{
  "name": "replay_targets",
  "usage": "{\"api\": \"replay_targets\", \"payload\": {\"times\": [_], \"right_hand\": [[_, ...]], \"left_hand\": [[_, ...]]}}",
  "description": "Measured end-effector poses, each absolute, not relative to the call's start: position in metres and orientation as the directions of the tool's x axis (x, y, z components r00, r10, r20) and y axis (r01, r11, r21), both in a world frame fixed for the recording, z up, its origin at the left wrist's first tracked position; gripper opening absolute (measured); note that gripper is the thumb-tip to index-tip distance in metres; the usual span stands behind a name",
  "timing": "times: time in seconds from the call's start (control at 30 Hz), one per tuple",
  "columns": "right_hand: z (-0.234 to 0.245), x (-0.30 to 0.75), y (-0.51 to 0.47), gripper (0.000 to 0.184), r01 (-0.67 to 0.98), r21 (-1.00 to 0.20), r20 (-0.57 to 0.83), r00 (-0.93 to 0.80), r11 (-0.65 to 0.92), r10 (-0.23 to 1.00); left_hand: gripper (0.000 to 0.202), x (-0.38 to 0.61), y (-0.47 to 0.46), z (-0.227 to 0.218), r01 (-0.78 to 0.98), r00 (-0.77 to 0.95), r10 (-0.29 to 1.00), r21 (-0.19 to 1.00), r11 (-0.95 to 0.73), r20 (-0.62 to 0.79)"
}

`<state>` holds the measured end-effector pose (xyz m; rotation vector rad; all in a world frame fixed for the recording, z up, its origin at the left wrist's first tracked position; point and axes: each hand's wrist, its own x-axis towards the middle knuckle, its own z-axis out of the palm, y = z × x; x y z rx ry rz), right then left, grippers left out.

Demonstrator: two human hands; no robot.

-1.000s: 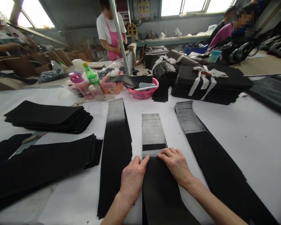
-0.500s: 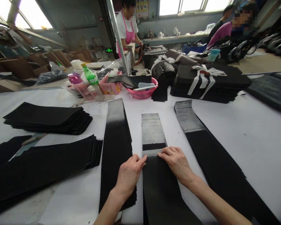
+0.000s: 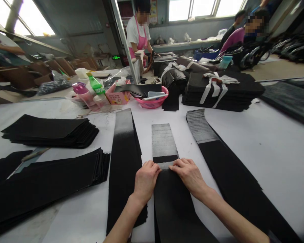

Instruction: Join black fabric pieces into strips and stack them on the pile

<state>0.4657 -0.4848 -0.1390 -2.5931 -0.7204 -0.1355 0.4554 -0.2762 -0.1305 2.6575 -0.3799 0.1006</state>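
Note:
A row of overlapped black strips [image 3: 171, 199] runs down the middle of the white table [image 3: 273, 148], its far end showing grey stepped edges. My left hand [image 3: 145, 180] rests on the left edge of the top strip, fingers curled over that edge. My right hand [image 3: 188, 175] lies on the same strip to the right, fingers bent and pressing down near its far edge. Two similar black strip rows lie alongside: one on the left [image 3: 124, 158] and one on the right [image 3: 225, 168].
Stacks of black sheets [image 3: 48, 130] lie at left, with a larger pile [image 3: 40, 182] nearer. A pink basin [image 3: 153, 99], bottles [image 3: 96, 86] and a pink box sit at the back. A tied black bundle [image 3: 223, 89] lies back right. Other people stand or sit beyond.
My left hand has slid forward and inward so its fingers now curl on the strip's left edge. The right hand has barely moved. The view has shifted slightly.

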Motion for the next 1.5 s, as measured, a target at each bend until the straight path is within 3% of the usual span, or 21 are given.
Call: {"api": "replay_targets", "payload": {"times": [0.13,0.23,0.33,0.43,0.63,0.8,0.93,1.23,1.5], "right_hand": [[-0.143,0.478,-0.499,0.010,0.278,-0.714,0.132,0.955,-0.643,0.266],[-0.137,0.487,-0.508,0.002,0.181,-0.743,0.141,0.984,-0.644,0.113],[-0.127,0.493,-0.502,0.002,0.330,-0.586,0.191,0.944,-0.740,0.270],[-0.122,0.499,-0.487,0.010,0.459,-0.467,0.119,0.879,-0.756,0.461],[-0.120,0.509,-0.471,0.013,0.503,-0.289,-0.021,0.847,-0.814,0.531],[-0.117,0.519,-0.470,0.016,0.512,-0.298,-0.080,0.828,-0.806,0.555],[-0.116,0.521,-0.472,0.014,0.535,-0.337,-0.074,0.806,-0.775,0.588],[-0.145,0.521,-0.493,0.009,0.591,-0.575,0.123,0.746,-0.566,0.655],[-0.147,0.519,-0.506,0.027,0.710,-0.544,0.216,0.633,-0.447,0.744]], "left_hand": [[0.012,0.459,-0.272,-0.133,-0.289,0.957,-0.265,0.423,-0.859,0.116],[0.009,0.463,-0.270,-0.131,-0.299,0.953,-0.284,0.439,-0.847,0.102],[0.008,0.466,-0.271,-0.129,-0.306,0.951,-0.295,0.430,-0.850,0.092],[0.008,0.467,-0.272,-0.128,-0.314,0.948,-0.305,0.413,-0.855,0.089],[0.011,0.468,-0.272,-0.128,-0.275,0.961,-0.260,0.403,-0.873,0.093],[0.037,0.471,-0.270,-0.129,-0.349,0.937,-0.336,0.358,-0.866,0.099],[0.031,0.472,-0.271,-0.131,-0.393,0.919,-0.380,0.312,-0.865,0.103],[0.017,0.464,-0.274,-0.134,-0.458,0.887,-0.405,0.315,-0.831,0.221],[0.015,0.459,-0.275,-0.142,-0.474,0.872,-0.412,0.250,-0.844,0.263]]}}
